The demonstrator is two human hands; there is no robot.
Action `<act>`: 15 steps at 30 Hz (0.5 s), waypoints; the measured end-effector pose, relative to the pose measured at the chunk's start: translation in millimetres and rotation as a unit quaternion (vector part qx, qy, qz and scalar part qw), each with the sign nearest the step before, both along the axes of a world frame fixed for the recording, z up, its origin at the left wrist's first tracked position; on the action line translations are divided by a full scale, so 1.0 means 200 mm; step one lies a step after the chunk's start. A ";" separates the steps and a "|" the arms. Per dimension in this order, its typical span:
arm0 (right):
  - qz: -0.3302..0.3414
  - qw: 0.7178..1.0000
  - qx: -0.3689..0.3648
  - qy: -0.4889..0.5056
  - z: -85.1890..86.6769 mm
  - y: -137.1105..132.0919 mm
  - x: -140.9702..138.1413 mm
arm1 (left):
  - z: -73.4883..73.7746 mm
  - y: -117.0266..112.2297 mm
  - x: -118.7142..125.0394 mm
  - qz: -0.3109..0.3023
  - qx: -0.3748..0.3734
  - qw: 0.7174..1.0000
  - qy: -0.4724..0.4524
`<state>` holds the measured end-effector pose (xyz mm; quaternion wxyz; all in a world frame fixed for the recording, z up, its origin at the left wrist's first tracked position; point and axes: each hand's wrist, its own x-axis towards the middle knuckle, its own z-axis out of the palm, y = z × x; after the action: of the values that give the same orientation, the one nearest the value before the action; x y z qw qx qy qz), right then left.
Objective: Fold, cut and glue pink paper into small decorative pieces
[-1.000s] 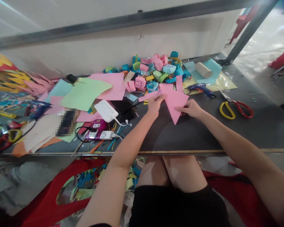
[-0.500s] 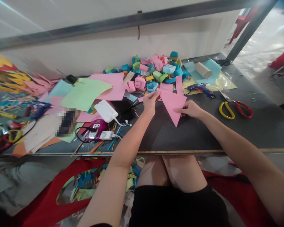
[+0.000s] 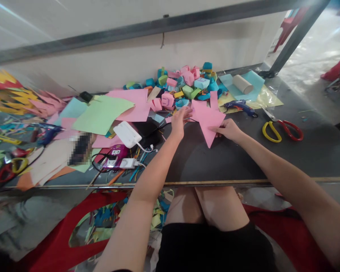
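Observation:
A pink paper triangle (image 3: 208, 120) lies on the dark table (image 3: 232, 158), its point toward me. My right hand (image 3: 228, 129) grips its right edge between thumb and fingers. My left hand (image 3: 179, 119) is at the paper's upper left corner, fingers stretched out over a pink paper strip (image 3: 170, 119); I cannot make out whether it holds the strip. Behind the triangle is a heap of small folded paper boxes (image 3: 184, 85) in pink, blue and green.
Red and yellow scissors (image 3: 282, 128) and a blue glue gun (image 3: 240, 106) lie to the right, with a paper roll (image 3: 243, 84) on blue sheets behind. Green and pink sheets (image 3: 107, 109), a white charger (image 3: 127, 134) and cables lie left. A red plastic chair (image 3: 59, 234) stands below.
My left hand has slid away from me and opened its fingers at the paper's corner. The pink triangle has shifted slightly; my right hand keeps its grip.

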<state>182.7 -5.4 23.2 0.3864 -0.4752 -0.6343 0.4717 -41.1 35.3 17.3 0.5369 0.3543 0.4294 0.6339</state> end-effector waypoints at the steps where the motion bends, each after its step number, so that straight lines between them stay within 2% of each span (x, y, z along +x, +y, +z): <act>1: -0.022 1.000 0.006 0.011 -0.01 0.01 0.00 | 0.00 -0.03 0.03 -0.051 0.009 0.998 0.029; 4: -0.077 0.996 0.034 0.039 -0.02 0.02 0.01 | -0.02 -0.12 0.12 -0.144 0.045 0.976 0.157; 6: -0.101 0.992 0.050 0.051 -0.01 0.02 0.01 | -0.03 -0.16 0.16 -0.193 0.088 0.942 0.261; 8: -0.117 0.990 0.055 0.056 0.00 0.02 0.01 | -0.03 -0.19 0.17 -0.209 0.110 0.915 0.327; 10: -0.128 0.989 0.054 0.057 0.00 0.01 0.00 | -0.04 -0.18 0.16 -0.218 0.112 0.907 0.342; 15: -0.143 0.986 0.055 0.064 0.00 0.00 -0.02 | -0.09 -0.14 0.15 -0.287 0.077 0.925 0.236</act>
<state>178.0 -5.1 23.8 0.5152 -0.5075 -0.5590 0.4057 -10.6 7.8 0.2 0.5502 0.6419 0.3737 0.3816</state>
